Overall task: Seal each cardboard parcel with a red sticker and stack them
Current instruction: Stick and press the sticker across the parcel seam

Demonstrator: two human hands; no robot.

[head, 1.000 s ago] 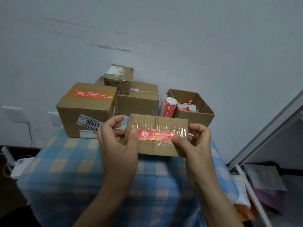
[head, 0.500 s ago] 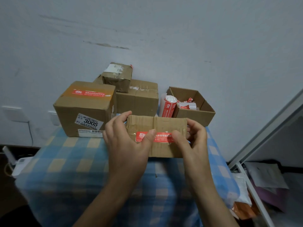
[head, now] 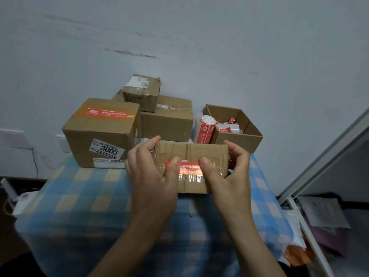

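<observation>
**Head view.** The left hand [head: 151, 176] and right hand [head: 231, 176] are gripping the ends of a flat parcel [head: 191, 152] over the bench [head: 89, 196], thumbs pressing a red sticker [head: 190, 169] onto its taped seam. Sealing here appears to be nearing completion; stacking is pending. Behind, a large box [head: 99, 134] is already wearing its sticker; a small box [head: 141, 92] is sitting on a medium box [head: 169, 120], stickers unclear.

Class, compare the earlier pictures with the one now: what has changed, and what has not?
Both thumbs slid inward along the red sticker, from its ends towards its middle. The left hand and right hand still hold the parcel. The boxes behind stayed put.
</observation>
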